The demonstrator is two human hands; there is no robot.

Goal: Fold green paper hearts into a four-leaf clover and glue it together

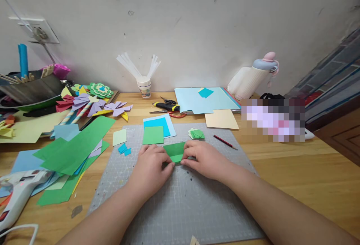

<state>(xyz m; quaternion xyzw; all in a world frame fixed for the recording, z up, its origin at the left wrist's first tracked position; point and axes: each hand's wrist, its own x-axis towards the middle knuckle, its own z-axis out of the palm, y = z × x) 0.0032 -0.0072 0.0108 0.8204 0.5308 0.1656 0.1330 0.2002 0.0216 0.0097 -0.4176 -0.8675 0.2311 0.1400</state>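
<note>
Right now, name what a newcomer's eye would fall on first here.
Probably the left hand and right hand, centered over the gray cutting mat, with the folded green paper between their fingers. Next would likely come the large green sheet atop the paper pile at left, then the white glue gun at the lower left edge of the picture.

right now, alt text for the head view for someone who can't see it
A person's left hand and right hand hold a folded green paper over a grey cutting mat on a wooden table. A green paper square lies beyond them, a dark red pencil to the right, and a white glue gun at the far left.
</note>
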